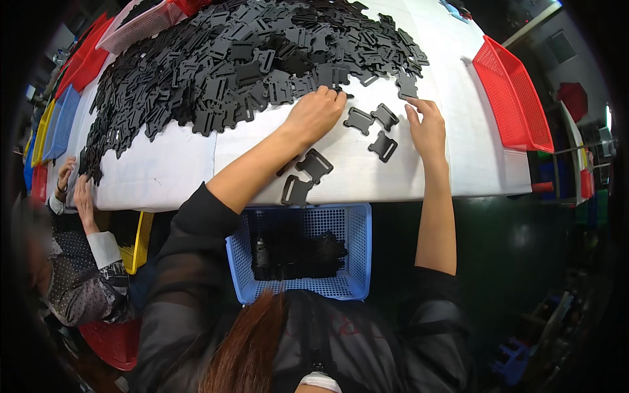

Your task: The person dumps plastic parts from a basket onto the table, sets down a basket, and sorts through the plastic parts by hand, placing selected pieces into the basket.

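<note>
A large heap of flat black plastic buckle pieces covers much of the white table. My left hand reaches to the heap's front edge, its fingers bent and closed on a black buckle piece that shows only partly beyond the fingertips. My right hand is to the right, thumb and forefinger apart, with the forefinger by a loose buckle piece. Between my hands lie three separate buckle pieces. Nearer to me, under my left forearm, a few more buckle pieces rest at the table's front edge.
Below the table edge stands a blue mesh basket holding black pieces. A red basket sits at the table's right edge, a pink basket at the far left. Another person's hands are at the table's left end, near blue and yellow baskets.
</note>
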A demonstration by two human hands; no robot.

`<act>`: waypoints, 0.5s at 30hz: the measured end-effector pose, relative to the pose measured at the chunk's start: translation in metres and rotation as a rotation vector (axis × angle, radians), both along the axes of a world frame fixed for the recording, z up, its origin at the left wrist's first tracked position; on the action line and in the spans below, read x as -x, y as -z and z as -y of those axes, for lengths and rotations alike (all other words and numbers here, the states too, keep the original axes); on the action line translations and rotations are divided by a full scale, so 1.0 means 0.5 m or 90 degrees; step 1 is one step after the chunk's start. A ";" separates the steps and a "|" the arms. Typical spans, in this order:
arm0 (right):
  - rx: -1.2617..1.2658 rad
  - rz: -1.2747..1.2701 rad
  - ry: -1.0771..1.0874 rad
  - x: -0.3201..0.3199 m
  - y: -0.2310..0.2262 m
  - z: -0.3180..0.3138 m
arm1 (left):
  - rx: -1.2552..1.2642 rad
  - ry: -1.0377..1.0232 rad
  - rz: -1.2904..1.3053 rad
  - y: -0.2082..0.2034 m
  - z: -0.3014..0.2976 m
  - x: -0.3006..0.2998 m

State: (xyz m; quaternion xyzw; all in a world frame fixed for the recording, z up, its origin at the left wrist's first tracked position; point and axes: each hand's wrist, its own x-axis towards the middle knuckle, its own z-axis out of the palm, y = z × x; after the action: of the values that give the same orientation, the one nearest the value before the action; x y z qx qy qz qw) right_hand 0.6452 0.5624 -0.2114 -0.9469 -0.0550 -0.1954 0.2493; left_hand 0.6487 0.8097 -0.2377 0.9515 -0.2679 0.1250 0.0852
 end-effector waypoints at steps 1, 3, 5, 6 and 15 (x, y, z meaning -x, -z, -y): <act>-0.001 -0.002 0.005 0.007 0.005 0.003 | 0.101 -0.020 -0.008 -0.023 -0.002 0.007; -0.075 0.039 -0.060 0.025 0.001 -0.026 | 0.239 -0.060 -0.122 -0.055 -0.022 -0.002; -0.116 0.082 -0.112 0.045 -0.008 -0.094 | 0.366 -0.154 -0.199 -0.055 -0.056 0.004; -0.113 0.106 -0.130 0.045 -0.003 -0.108 | 0.362 -0.161 -0.197 -0.052 -0.074 0.003; 0.089 0.094 -0.437 0.056 0.019 -0.256 | 0.392 -0.137 -0.016 -0.040 -0.174 0.171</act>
State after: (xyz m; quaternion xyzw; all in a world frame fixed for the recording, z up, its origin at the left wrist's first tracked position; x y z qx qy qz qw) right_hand 0.6171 0.6906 -0.2210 -0.8714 -0.4009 -0.1643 0.2301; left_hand 0.5633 0.8966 -0.2178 0.9054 -0.1145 0.1966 0.3585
